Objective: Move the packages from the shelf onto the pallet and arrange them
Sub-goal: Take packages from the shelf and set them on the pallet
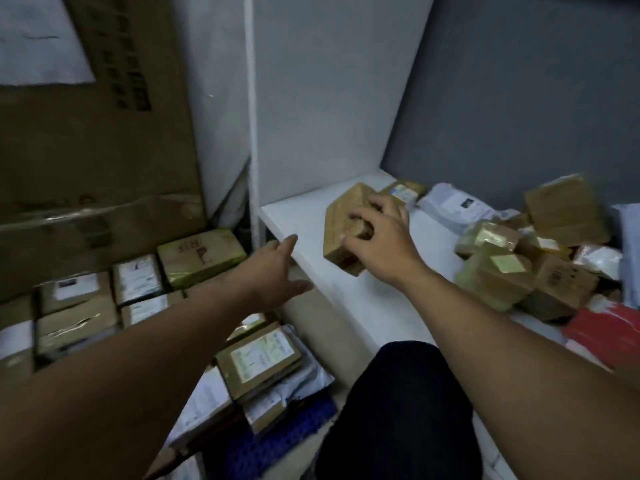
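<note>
We are mid-pickup: our right hand (379,242) grips a tilted box (343,216) near the left end of the shelf (360,306); our left hand (277,268) hovers open beside it. Next, we judge, comes lowering it onto the pallet (291,427).

Dim, soft, motion-blurred wide-angle view, edges bowed.

White shelf (363,299) on the right, carrying a jumbled heap of brown packages (502,271), pale mailer bags (457,202) behind, a red bag (606,334) at the near edge. Down left, the blue pallet (277,441) bears labelled parcels (138,278) side by side.
</note>
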